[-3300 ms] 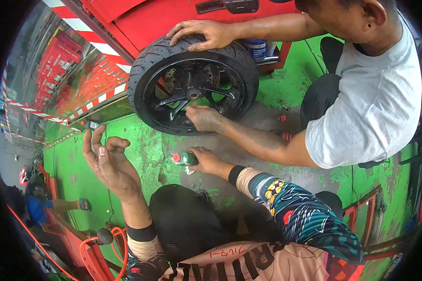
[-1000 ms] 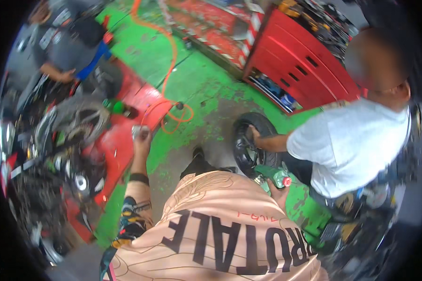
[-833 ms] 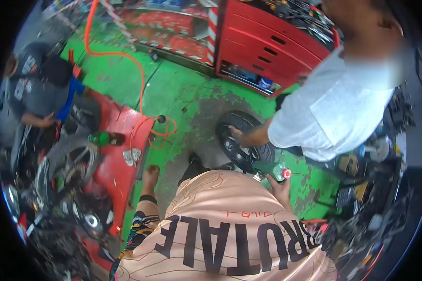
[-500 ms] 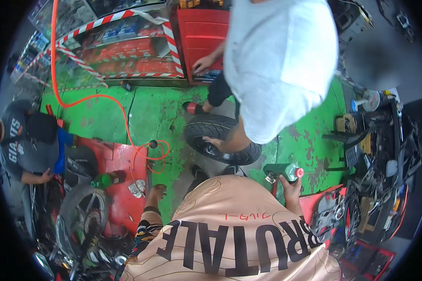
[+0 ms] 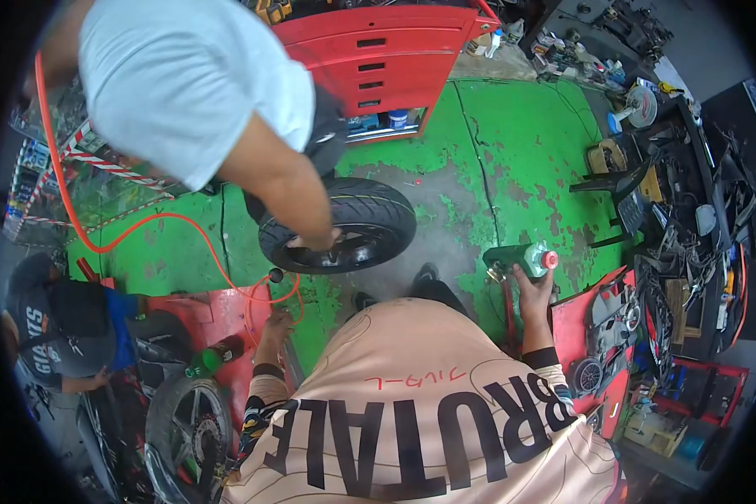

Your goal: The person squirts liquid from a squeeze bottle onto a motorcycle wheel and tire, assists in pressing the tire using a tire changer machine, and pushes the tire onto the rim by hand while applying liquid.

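My right hand (image 5: 532, 294) is closed round a dark green bottle (image 5: 517, 257) with a red cap, lying sideways above the floor. Low on the left, my left hand (image 5: 278, 328) hangs with its fingers loosely apart and nothing in it. Close by it loops an orange hose (image 5: 195, 225); whether they touch I cannot tell. In front of me a co-worker in a pale shirt (image 5: 195, 76) leans over a motorcycle wheel with its tyre (image 5: 392, 220), one hand at the hub.
A red tool cabinet (image 5: 395, 55) stands ahead. At left, another person (image 5: 71, 328) sits by a motorcycle wheel (image 5: 181, 420), near a green bottle (image 5: 214, 357) on a red platform. A dark chair (image 5: 622, 197) and motorcycle parts (image 5: 609, 323) line the right side.
My view has turned to the right. The co-worker and the wheel now appear further left, with the wheel tilted differently. The bottle stays in my right hand.
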The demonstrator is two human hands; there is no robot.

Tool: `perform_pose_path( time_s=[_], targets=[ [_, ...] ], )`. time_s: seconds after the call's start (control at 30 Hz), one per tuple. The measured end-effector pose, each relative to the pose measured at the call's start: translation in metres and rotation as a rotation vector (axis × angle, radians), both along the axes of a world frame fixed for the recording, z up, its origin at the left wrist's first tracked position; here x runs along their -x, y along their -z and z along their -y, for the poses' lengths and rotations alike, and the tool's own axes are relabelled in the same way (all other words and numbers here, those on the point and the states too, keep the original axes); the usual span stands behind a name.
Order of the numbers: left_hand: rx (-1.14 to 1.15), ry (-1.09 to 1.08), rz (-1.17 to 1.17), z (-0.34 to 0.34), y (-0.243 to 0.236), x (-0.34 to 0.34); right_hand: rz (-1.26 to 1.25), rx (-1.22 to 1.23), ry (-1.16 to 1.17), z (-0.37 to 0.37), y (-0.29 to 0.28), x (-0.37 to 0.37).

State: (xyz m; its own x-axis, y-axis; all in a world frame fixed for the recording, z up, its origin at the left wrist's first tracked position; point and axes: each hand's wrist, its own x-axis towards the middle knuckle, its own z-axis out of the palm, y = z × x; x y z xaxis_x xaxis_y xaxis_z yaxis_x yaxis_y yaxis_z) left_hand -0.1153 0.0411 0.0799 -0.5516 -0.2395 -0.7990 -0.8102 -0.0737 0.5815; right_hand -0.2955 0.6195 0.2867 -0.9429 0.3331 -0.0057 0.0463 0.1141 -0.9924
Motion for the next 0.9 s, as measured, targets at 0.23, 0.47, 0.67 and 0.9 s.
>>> perform_pose_path(
  time_s=[0.23,0.47,0.67,0.9],
  targets=[
    [-0.032,-0.054,-0.374,-0.018,-0.024,0.032,0.028,0.028,-0.087,0.012,0.02,0.061],
    [0.178,-0.074,-0.57,-0.058,-0.127,0.198,0.099,0.117,-0.354,0.055,0.02,0.175],
    [0.215,0.152,-0.904,-0.121,-0.256,0.38,0.077,0.144,-0.744,0.144,-0.007,0.309],
    [0.243,0.059,-1.227,-0.115,-0.343,0.497,-0.094,0.157,-1.245,0.285,-0.053,0.406]
  ],
)
